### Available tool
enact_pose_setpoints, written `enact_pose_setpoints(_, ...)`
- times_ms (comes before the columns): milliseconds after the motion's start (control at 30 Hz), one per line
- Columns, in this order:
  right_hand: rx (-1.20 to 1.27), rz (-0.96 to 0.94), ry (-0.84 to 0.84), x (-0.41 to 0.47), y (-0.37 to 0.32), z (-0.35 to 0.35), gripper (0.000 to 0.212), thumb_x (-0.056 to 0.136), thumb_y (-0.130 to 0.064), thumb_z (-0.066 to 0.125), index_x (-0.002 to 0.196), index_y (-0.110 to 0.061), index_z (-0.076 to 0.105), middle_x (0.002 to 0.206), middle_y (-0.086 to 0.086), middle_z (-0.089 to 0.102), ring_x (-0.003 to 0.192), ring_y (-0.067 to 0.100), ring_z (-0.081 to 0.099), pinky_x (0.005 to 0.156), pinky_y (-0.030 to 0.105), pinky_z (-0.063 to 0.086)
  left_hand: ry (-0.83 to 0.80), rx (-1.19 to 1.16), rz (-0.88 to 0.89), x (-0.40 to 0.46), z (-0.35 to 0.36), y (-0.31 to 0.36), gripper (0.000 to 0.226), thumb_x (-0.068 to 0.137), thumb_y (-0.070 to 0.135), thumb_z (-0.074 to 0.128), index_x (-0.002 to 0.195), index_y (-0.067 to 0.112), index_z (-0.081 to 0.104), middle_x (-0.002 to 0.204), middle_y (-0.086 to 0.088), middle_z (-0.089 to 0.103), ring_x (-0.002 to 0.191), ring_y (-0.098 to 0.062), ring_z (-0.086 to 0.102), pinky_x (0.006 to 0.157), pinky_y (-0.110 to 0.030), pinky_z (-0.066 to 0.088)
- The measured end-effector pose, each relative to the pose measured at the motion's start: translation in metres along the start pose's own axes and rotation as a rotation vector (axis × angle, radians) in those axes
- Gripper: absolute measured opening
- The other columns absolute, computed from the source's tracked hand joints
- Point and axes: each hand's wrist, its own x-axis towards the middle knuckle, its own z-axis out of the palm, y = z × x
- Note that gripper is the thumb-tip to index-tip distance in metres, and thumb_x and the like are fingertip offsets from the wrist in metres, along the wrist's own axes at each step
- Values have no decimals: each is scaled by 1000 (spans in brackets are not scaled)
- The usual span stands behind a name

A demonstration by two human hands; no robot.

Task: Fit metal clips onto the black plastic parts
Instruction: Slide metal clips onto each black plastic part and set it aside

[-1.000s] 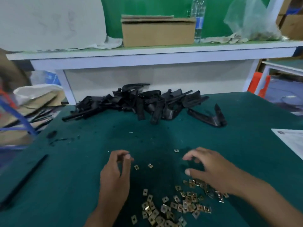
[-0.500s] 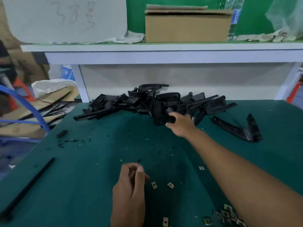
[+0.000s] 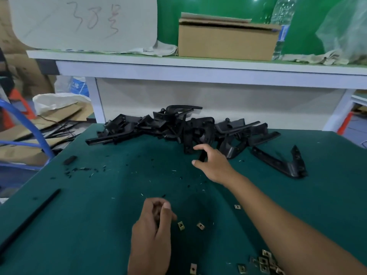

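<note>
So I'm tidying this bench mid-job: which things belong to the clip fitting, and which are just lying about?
Job:
black plastic parts
metal clips
right hand, gripping one part
left hand

Lying about:
cardboard box
water bottle
black strip

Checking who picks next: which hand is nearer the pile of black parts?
Right. The right hand touches the pile of black parts; the left hand stays near, by loose clips.

Right arm extended forward; right hand (image 3: 213, 165) pinches a black part (image 3: 202, 156) between thumb and forefinger. Left hand (image 3: 154, 231) near, fingers curled against thumb.
</note>
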Motion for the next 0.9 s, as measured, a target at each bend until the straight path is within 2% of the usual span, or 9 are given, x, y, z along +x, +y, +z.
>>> enact_pose_setpoints(67,146,-61,-43,-33,-5,-7,30,98,-34,59,119,-55,50,110,6,63,62,11,55,59,33,50,-1,-11,-2,-1,-1,0,12,100,43,45,91,47,53,79,17,72,70,-5,64,64,-20,45)
enact_pose_setpoints(167,430,-83,-92,-83,-4,-16,28,102,-17,50,102,-44,58,112,-10,72,89,10,65,74,33,56,8,-26,4,-1,-1,3,13,100,42,45,91,47,53,80,17,72,74,-3,65,68,-30,46)
enact_pose_setpoints(267,653,-97,-206,-129,6,-21,21,106,-7,40,106,-23,53,118,5,74,86,13,63,75,31,50,11,-9,18,-2,-3,8,14,100,46,43,90,49,52,83,21,71,78,1,65,67,-27,43)
enact_pose_setpoints(400,837,-113,-327,-169,17,-15,12,103,-5,43,104,-17,48,120,18,70,80,17,57,73,32,44,18,-70,50,-6,-7,15,25,97,65,40,95,46,56,93,23,72,88,5,65,72,-26,43)
enact_pose_setpoints(567,722,-135,-530,-182,22,0,7,100,-17,49,101,-23,52,118,9,71,84,15,53,79,25,43,-67,-307,113,-12,-5,23,44,87,70,48,120,43,59,121,19,67,116,-1,61,96,-29,46)
enact_pose_setpoints(633,665,-111,-588,-184,22,1,7,99,-23,52,100,-28,57,114,4,71,86,13,52,80,24,44,-48,-312,162,-11,-5,24,42,89,66,54,121,38,60,115,16,68,109,-2,64,88,-20,49)
enact_pose_setpoints(733,540,-131,-589,-187,23,-2,10,98,-38,56,108,-36,59,112,-13,67,97,9,59,92,29,47,35,-324,195,-7,-8,25,24,94,53,60,102,31,64,87,15,67,77,1,62,68,-11,46)
enact_pose_setpoints(800,450,-130,-509,-188,25,-1,33,95,-54,61,125,-45,50,120,-21,62,110,7,61,101,35,49,99,-350,176,-3,-10,23,19,99,45,60,96,26,61,78,18,62,70,4,55,65,-11,44)
enact_pose_setpoints(900,239,-144,-392,-191,28,1,72,75,-78,69,129,-59,24,115,-34,49,109,-2,55,88,29,49,204,-517,24,8,-14,18,18,101,35,56,104,18,59,91,11,64,85,-5,60,75,-23,49)
